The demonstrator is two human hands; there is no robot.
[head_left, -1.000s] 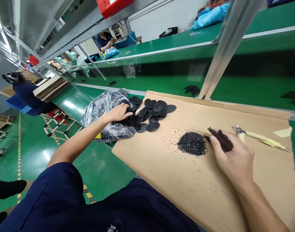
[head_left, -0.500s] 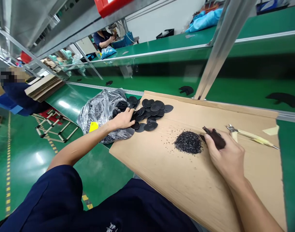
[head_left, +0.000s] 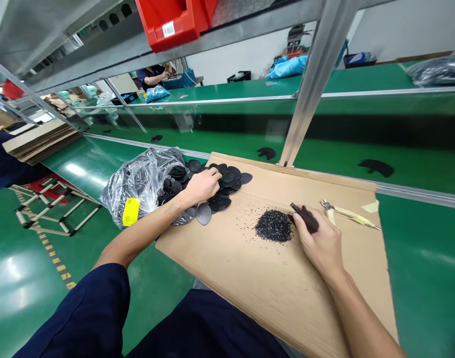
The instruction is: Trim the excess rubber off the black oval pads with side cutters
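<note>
My left hand (head_left: 203,185) lies palm down on a heap of black round discs (head_left: 227,179) that spills from a clear plastic bag (head_left: 137,181) onto a cardboard sheet (head_left: 272,278). Its fingers curl over the discs, and what they grip is hidden. My right hand (head_left: 320,243) rests on the cardboard, closed round a small dark tool (head_left: 305,219) whose tip points at a pile of black crumbs (head_left: 274,226).
Cream-handled pliers (head_left: 346,214) lie on the cardboard behind my right hand. A green conveyor belt (head_left: 399,144) with a metal post (head_left: 305,94) runs behind it. A red bin (head_left: 171,22) sits overhead. Other people work at the far left and back.
My left hand has slid right from the bag's mouth onto the discs spread on the cardboard. The right hand keeps the tool by the crumbs. The camera has tilted and shifted.
</note>
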